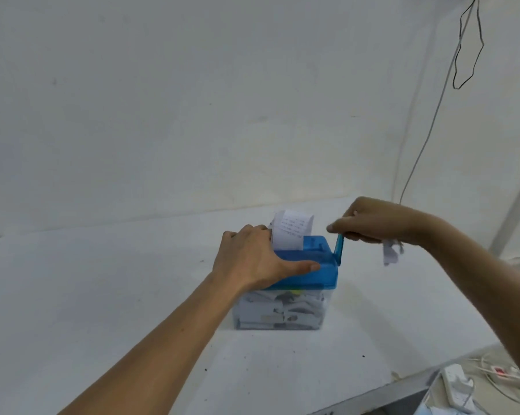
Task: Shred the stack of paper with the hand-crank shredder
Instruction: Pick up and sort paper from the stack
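A small shredder with a blue top (pixel 315 275) and a clear bin (pixel 282 310) packed with paper shreds stands on the white table. A printed sheet of paper (pixel 291 230) sticks upright out of its slot. My left hand (pixel 252 259) rests on the blue top, thumb stretched along its front edge, fingers against the paper's left side. My right hand (pixel 378 221) grips the knob of the blue crank (pixel 339 245), which points upward at the shredder's right side. White crumpled paper (pixel 391 253) shows just below my right hand.
The white table (pixel 102 295) meets a white wall behind. Its front right edge runs diagonally at lower right, and beyond it lie a white power strip (pixel 458 384) and cables on the floor. A thin cable (pixel 426 139) hangs down the wall at right.
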A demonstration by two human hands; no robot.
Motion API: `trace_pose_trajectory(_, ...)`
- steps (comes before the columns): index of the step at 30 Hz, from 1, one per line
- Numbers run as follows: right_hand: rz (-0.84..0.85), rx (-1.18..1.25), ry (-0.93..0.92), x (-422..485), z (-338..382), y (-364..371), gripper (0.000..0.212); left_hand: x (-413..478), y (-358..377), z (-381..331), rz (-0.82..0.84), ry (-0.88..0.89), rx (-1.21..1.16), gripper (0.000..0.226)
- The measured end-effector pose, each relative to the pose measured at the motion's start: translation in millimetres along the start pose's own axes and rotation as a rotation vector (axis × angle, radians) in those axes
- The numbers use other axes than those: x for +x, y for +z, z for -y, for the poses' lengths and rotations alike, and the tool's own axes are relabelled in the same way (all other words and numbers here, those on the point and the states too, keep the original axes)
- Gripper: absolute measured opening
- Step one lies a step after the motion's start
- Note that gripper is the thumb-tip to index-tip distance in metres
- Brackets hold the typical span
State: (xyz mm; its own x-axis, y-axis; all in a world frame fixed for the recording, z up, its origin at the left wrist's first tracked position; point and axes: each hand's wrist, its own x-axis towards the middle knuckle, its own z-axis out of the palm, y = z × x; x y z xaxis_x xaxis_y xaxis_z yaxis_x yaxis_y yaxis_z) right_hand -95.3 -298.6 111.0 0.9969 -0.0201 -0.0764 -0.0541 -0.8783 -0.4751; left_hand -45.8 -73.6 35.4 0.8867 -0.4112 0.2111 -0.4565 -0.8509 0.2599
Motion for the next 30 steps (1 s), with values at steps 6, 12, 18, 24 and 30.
trace_pose_trajectory(6, -0.101, 0.213, 0.025, 58, -35, 61, 0.019, 2, 5, 3, -0.023, 0.040, 0.030, 0.091)
trace_pose_trajectory(12, -0.428, 0.822, 0.210, 35, -43, 139, 0.037, 1, 8, 0, -0.047, 0.004, 0.072, 0.116)
trace_pose_trajectory(18, -0.377, 0.639, 0.250, -7, -46, 158, 0.044, 1, 0, -6, 0.009, -0.034, 0.077, 0.117)
trace_pose_trajectory(24, -0.316, 0.741, 0.150, -57, -27, 125, 0.046, -3, -5, -8, 0.040, -0.027, 0.070, 0.115)
trace_pose_trajectory(30, -0.295, 0.751, -0.004, -61, -15, 83, 0.052, 1, -3, -7, 0.000, -0.029, 0.053, 0.100)
